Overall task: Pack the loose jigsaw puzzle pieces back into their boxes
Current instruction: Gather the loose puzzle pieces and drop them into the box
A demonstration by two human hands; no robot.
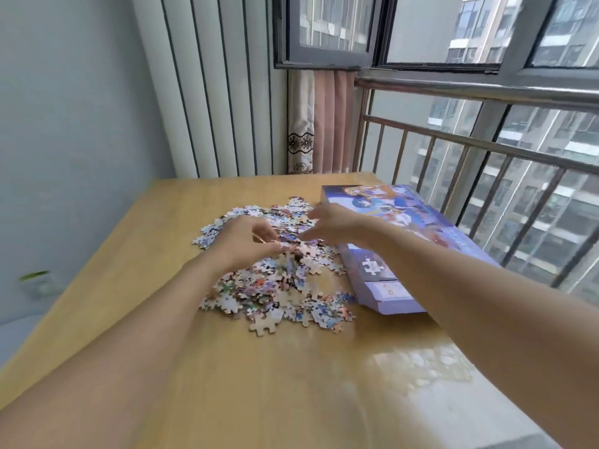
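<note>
Both hands over the pieces (275, 277), left of the box (398, 241).
We note left hand (246, 241) curled, pinching pieces; right hand (337, 225) released, fingers spread, blurred.

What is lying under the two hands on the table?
Loose puzzle pieces spread under the left hand and right hand; the pieces directly beneath them are covered.

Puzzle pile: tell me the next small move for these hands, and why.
Probably gather a handful with both hands. The left hand curls into the puzzle pieces, the right hand hovers open above them, and the purple box beside the pile looks closed, so it will need opening before anything goes in.
</note>
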